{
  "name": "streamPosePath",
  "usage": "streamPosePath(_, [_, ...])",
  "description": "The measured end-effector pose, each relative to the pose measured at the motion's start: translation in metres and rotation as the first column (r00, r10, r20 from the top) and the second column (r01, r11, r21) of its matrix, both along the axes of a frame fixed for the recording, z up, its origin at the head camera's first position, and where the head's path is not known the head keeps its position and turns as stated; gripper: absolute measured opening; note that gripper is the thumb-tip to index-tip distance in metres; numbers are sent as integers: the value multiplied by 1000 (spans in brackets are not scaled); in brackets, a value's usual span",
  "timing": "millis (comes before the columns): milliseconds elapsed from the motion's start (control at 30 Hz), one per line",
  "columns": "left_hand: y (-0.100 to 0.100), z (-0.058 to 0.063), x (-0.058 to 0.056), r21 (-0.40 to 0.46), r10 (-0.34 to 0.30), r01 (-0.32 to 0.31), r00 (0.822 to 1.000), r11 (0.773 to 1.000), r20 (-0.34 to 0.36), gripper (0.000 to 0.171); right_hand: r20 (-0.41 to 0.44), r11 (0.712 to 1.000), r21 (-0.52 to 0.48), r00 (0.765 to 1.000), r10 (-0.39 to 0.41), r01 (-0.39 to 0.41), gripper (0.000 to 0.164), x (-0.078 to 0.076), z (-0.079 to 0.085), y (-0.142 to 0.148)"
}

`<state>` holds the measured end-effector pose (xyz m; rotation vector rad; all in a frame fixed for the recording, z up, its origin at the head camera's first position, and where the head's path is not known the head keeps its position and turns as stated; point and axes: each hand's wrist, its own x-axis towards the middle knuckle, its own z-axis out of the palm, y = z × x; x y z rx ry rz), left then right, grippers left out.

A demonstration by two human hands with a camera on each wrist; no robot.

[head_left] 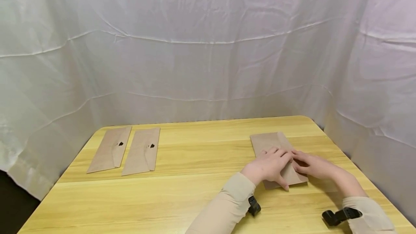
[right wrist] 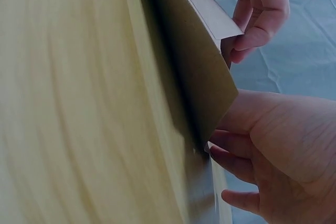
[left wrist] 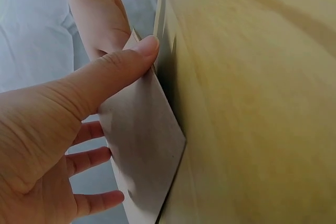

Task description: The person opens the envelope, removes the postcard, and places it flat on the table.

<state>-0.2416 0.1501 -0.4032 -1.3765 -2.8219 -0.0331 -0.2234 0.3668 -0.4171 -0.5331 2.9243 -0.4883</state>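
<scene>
A brown paper envelope [head_left: 268, 141] lies aslant at the right of the table in the head view. My left hand [head_left: 271, 164] rests over its middle, thumb stretched toward the near end. In the left wrist view, the thumb [left wrist: 118, 71] crosses the envelope [left wrist: 144, 140], and several fingertips touch its upper face. At the right edge, my right hand [head_left: 315, 165] pinches the paper between thumb and fingers; the contact is partly hidden. A raised paper flap [right wrist: 207, 9] shows in the right wrist view, touching the left fingertips above my right hand [right wrist: 283, 156].
Two flat brown envelopes [head_left: 108, 151] [head_left: 141, 152] with black marks lie side by side at the table's left. The yellow wooden table [head_left: 195, 154] is enclosed by pale hanging curtains [head_left: 195, 64]. Black wrist straps [head_left: 341, 216] show at both sleeves.
</scene>
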Motion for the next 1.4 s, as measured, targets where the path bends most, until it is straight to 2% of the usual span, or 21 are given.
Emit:
streamPosePath(233, [-2, -4, -2, 31, -37, 38, 999, 999, -19, 82, -4, 1000, 6, 1000, 1, 0, 65, 0, 0, -1])
streamPosePath(500, [-2, -3, 0, 33, -45, 46, 998, 998, -34, 80, -98, 999, 43, 995, 21, -17, 57, 3, -1, -2])
streamPosePath(700, [-2, -2, 0, 42, -53, 54, 998, 998, -28, 79, -167, 991, 132, 985, 52, -30, 55, 6, 2, -1])
streamPosePath(967, [-2, -1, -1, 42, -61, 62, 998, 997, -17, 84, -225, 959, 272, 964, 143, -79, 50, 4, 1, 3])
streamPosePath(1000, [-2, -1, -1, 42, -61, 62, 998, 997, -18, 84, -232, 949, 299, 957, 172, -98, 49, 3, 1, 3])
streamPosePath(1167, [-3, -1, -1, 51, -66, 67, 998, 996, -22, 80, -302, 889, 417, 893, 334, -191, 41, 0, -2, 7])
streamPosePath(1233, [-3, -2, -1, 56, -71, 72, 997, 996, -19, 79, -328, 880, 432, 875, 356, -196, 38, 0, -2, 7])
streamPosePath(1333, [-3, -2, -1, 56, -73, 73, 997, 996, -14, 79, -314, 891, 417, 891, 328, -181, 37, 1, -1, 4])
streamPosePath(1400, [-3, -2, -1, 55, -73, 73, 997, 996, -14, 80, -279, 911, 380, 919, 279, -161, 39, 2, 1, 2])
